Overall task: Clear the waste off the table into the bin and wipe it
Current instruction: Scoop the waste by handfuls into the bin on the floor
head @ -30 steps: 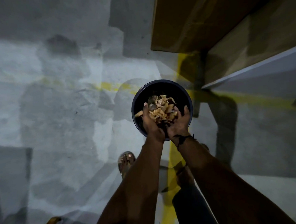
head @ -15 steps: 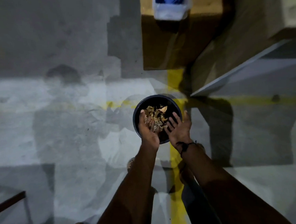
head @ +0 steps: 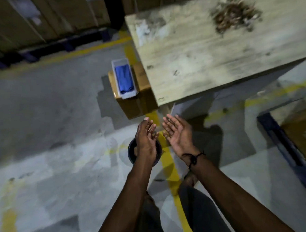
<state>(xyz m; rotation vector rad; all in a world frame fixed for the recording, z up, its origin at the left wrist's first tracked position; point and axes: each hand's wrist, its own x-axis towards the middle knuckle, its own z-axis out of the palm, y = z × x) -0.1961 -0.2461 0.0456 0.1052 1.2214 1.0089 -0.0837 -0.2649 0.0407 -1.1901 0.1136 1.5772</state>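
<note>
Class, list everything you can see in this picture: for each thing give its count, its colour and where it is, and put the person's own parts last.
table: one, pale worn wood, upper right
waste pile: one, brown scraps, far part of the table top
bin: one, dark, on the floor, partly hidden under the left hand
tray: one, white, on the small box
cloth: one, blue, in the tray
small box: one, brown cardboard, floor left of the table
floor lines: several, yellow, on grey floor
left hand: one, empty, fingers straight, over the bin
right hand: one, empty, palm up, black wrist cord

My two bare forearms, no sleeves, my left hand (head: pixel 146 139), my right hand (head: pixel 177 132), black knotted cord bracelet (head: pixel 192 158) on my right wrist, dark trousers (head: pixel 198 211)
</note>
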